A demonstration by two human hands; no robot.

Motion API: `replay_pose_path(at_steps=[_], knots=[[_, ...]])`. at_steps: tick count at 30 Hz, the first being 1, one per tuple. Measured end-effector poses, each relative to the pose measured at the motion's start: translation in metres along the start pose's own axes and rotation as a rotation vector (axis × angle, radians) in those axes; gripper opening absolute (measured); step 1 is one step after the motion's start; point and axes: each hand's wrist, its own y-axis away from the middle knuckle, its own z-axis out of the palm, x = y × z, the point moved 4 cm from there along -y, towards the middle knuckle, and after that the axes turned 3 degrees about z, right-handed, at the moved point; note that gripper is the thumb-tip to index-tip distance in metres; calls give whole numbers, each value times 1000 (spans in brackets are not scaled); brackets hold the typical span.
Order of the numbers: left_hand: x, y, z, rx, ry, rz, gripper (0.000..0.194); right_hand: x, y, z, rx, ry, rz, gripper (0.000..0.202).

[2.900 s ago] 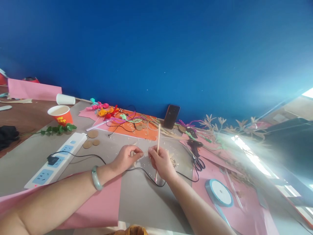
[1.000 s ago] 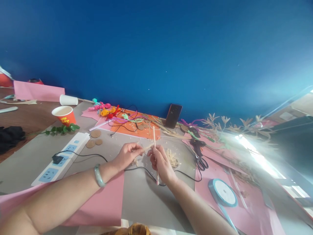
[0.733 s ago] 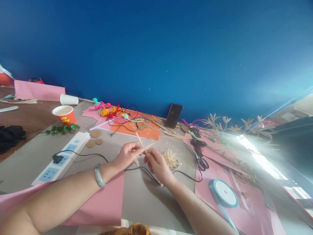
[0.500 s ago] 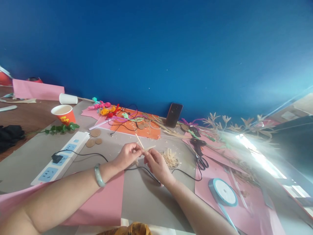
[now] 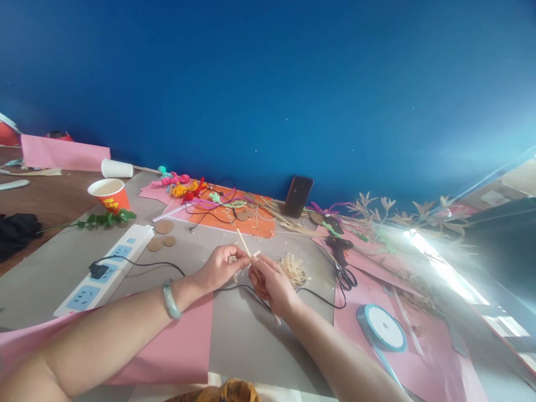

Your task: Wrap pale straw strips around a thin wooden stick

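Observation:
My left hand [image 5: 224, 263], a jade-coloured bangle on its wrist, is closed in a pinch on a thin pale stick [image 5: 243, 242]. The stick's upper end points up and away, and a light tip shows below my right hand [image 5: 272, 282]. That hand is closed too, its fingertips meeting the left ones around the stick and a small pale strip [image 5: 255, 254]. The fingers hide most of the strip. Just right of my hands lies a bundle of pale curled strips [image 5: 293, 270]. A few pale bits show under my left fingers.
On the left are a white power strip [image 5: 104, 273], a red paper cup [image 5: 109, 195] and round wooden discs [image 5: 155, 244]. A phone [image 5: 297, 197] leans against the blue wall. Scissors [image 5: 347, 277], a glue gun [image 5: 339, 248] and a ribbon roll [image 5: 382, 328] lie right. A black cord runs beneath my hands.
My right fingers have curled in closer to the left fingertips. The stick has shifted slightly right, and less of the pale strip shows.

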Motion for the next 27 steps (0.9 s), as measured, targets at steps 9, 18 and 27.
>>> replay_pose_path(at_steps=[9, 18, 27], knots=[[-3, 0, -1, -14, -22, 18, 34, 5, -3, -1, -103, -146, 145, 36], [0, -1, -1, -45, 84, -9, 36, 2, -1, -5, -148, -180, 188, 34], [2, -1, -3, -53, 89, -17, 32, -3, 0, -7, -147, -221, 170, 31]])
